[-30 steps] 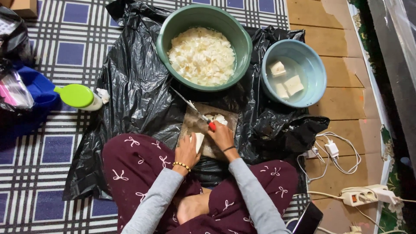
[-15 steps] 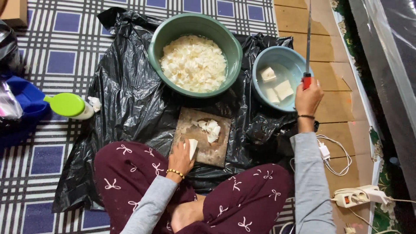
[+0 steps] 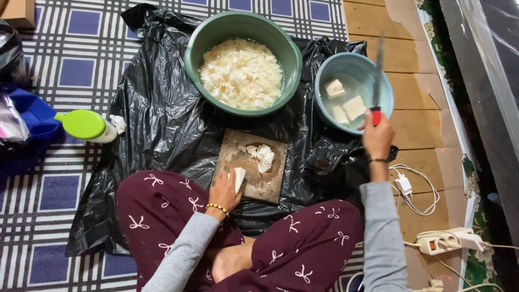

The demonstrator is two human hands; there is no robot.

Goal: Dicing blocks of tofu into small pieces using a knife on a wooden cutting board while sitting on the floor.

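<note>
The knife blade is motion-blurred, and the cardboard box is cut off at the top-left corner.

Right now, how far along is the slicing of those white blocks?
Mostly done: the green bowl is heaped with slices. In hand: left hand holds a white piece on the cutting board; right hand lifts the knife. Left: three blocks in the blue bowl.
</note>
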